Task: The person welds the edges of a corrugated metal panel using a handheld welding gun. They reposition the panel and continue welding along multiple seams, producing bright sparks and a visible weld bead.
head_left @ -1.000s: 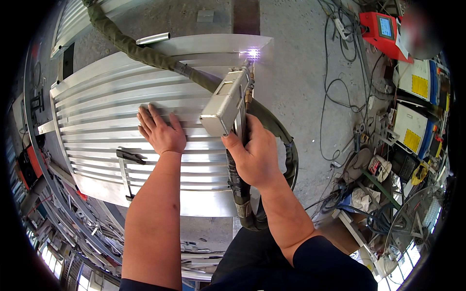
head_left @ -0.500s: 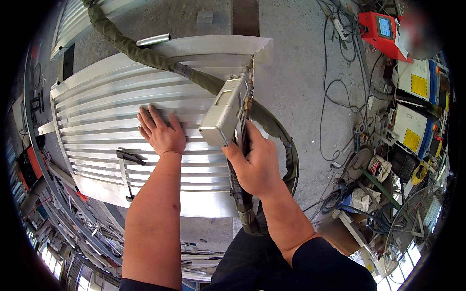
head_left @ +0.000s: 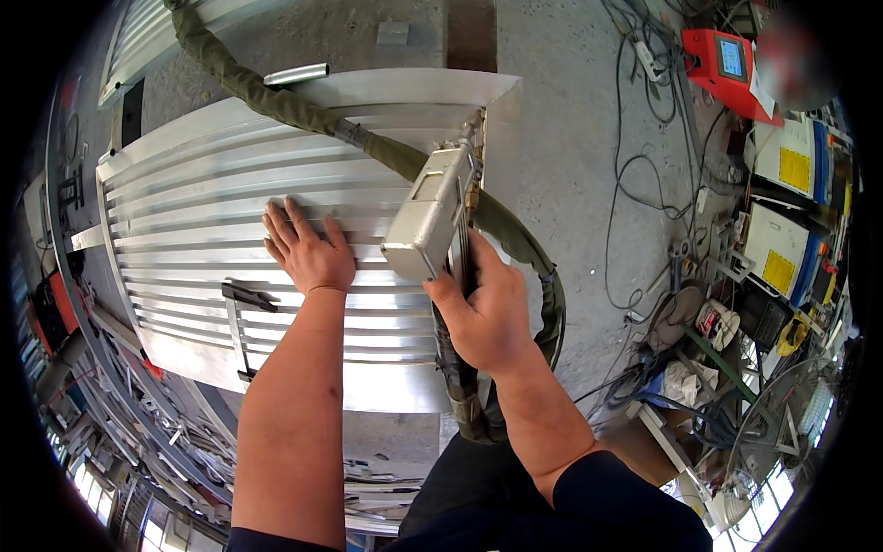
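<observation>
The left hand rests on the slatted metal panel, fingers spread apart. The right hand, fingers closed around the boxy metal torch, holds it over the panel's right end; a clamp sits at the panel's near edge.

Two slatted panels, one torch, one red screened machine

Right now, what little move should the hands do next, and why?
Maybe edge the boxy silver-grey metal torch slightly along the ribbed, silvery metal panel, since the right-hand grip holds it, its tip sits near the panel's upper-right corner, and no spark shows there.
</observation>
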Demonstrator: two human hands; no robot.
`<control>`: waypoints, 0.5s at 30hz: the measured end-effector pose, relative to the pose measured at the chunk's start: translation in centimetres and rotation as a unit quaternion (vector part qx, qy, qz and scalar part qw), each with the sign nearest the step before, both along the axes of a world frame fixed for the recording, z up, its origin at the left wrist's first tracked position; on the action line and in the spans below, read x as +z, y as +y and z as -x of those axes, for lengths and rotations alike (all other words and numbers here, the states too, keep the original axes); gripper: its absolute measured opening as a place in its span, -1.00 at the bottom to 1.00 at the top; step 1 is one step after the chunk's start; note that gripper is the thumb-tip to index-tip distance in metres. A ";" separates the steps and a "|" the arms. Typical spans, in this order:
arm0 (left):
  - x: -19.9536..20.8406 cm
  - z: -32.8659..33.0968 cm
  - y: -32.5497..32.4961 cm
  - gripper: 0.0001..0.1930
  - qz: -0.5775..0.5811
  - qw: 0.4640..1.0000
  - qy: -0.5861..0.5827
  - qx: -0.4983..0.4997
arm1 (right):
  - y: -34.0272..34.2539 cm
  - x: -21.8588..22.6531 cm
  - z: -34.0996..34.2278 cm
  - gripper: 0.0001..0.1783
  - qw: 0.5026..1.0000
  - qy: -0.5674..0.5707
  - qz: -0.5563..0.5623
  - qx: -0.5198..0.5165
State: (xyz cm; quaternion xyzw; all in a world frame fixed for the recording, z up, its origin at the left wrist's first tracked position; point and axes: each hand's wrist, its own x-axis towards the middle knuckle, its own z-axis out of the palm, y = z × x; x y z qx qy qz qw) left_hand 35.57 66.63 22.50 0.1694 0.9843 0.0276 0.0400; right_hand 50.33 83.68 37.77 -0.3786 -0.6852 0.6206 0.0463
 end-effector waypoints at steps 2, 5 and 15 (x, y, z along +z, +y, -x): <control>0.0 0.0 0.1 -0.26 0.003 1.000 -0.007 0.005 | 0.2 0.3 -0.6 -0.46 1.000 0.009 0.005 0.000; 0.2 -0.1 0.0 -0.26 0.002 1.000 -0.001 0.006 | 0.7 1.3 -2.3 -0.42 0.999 0.027 0.035 -0.011; 0.8 0.2 -0.1 -0.28 -0.026 0.999 0.005 0.028 | 6.9 8.9 -8.1 -0.29 0.986 -0.023 0.140 -0.088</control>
